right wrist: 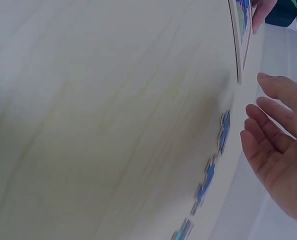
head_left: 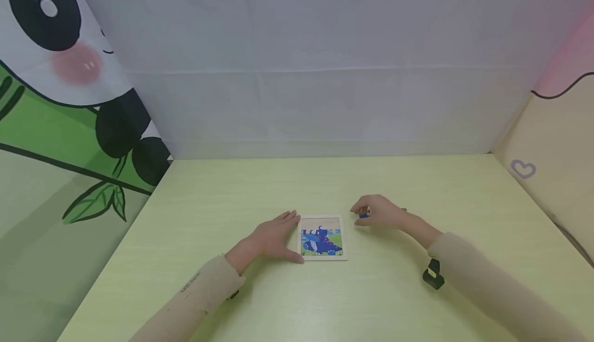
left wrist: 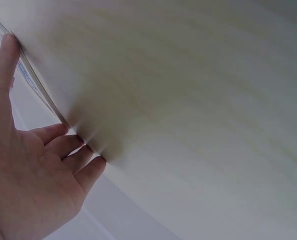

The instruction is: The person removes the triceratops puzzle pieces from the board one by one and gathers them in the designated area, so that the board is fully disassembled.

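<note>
A small square jigsaw puzzle [head_left: 321, 241] with a pale frame lies flat on the table, its blue dinosaur picture filling the lower part and its upper strip bare. My left hand [head_left: 277, 236] rests at the frame's left side, thumb on the near corner and fingers by the far corner. To the right of the frame, my right hand [head_left: 380, 211] hovers with loosely bent fingers and holds nothing. Below it in the right wrist view lie loose puzzle pieces: a blue one [right wrist: 224, 131], a second blue one [right wrist: 206, 182] and a light-blue one [right wrist: 183, 230].
The pale wooden table [head_left: 232, 192] reaches back to a white cloth wall [head_left: 325, 104]. A panda-printed panel [head_left: 55, 99] stands on the left, a beige and pink panel [head_left: 552, 141] on the right. A black wrist device [head_left: 433, 275] hangs under the right sleeve.
</note>
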Available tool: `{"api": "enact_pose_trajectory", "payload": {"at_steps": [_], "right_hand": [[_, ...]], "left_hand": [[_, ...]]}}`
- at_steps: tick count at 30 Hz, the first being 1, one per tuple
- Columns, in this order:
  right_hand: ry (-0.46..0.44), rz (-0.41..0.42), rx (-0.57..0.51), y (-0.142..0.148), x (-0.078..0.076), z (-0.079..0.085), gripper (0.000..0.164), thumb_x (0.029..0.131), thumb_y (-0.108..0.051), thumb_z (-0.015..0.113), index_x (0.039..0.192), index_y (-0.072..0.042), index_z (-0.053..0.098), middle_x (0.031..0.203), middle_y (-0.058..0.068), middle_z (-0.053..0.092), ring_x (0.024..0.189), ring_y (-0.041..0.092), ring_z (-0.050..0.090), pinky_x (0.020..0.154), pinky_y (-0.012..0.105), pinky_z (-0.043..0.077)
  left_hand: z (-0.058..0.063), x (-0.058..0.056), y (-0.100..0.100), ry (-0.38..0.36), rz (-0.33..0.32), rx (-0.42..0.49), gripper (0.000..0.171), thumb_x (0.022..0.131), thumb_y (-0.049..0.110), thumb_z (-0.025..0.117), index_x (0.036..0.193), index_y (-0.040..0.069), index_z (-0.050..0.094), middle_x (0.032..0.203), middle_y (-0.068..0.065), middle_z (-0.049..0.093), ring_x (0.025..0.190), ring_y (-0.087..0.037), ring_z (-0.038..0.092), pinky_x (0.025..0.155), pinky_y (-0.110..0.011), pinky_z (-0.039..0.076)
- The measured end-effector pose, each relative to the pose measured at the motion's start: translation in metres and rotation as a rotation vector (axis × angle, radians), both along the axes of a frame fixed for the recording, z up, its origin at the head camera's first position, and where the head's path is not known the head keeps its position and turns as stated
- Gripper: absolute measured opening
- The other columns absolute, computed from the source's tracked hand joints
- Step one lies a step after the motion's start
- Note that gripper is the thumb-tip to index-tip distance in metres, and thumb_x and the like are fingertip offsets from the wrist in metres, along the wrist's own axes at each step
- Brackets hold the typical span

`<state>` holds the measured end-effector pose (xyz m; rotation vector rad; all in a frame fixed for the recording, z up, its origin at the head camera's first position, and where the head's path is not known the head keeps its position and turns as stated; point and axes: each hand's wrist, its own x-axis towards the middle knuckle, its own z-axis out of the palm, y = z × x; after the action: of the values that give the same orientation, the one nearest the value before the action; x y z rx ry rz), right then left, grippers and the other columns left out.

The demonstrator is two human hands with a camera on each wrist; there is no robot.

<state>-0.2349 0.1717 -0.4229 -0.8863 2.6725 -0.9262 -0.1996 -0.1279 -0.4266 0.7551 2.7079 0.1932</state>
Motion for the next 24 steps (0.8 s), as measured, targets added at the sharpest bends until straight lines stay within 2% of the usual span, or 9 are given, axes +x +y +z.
{"api": "enact_pose_trajectory", "payload": {"at_steps": [12,24], "right_hand": [[-0.064,0.016,0.01,-0.054,0.004,-0.004,0.033,0.076,-0.015,0.072,0.106,-0.001,0.065,0.097,0.004,0.064,0.085,0.015,0.054,0.074,0.028,0.047],[-0.046,0.088,0.021,-0.088,0.007,-0.017,0.03,0.078,-0.018,0.072,0.104,-0.004,0.067,0.09,-0.002,0.06,0.081,0.009,0.053,0.074,0.024,0.046]], "left_hand": [[0.0,-0.001,0.0,-0.005,0.007,-0.003,0.107,0.065,0.067,0.065,0.144,0.008,0.024,0.15,-0.009,0.019,0.137,-0.026,0.015,0.105,-0.045,0.027],[0.002,0.0,-0.001,-0.006,-0.004,0.007,0.105,0.066,0.066,0.065,0.144,0.007,0.025,0.15,-0.01,0.019,0.137,-0.027,0.016,0.103,-0.046,0.031]]}}
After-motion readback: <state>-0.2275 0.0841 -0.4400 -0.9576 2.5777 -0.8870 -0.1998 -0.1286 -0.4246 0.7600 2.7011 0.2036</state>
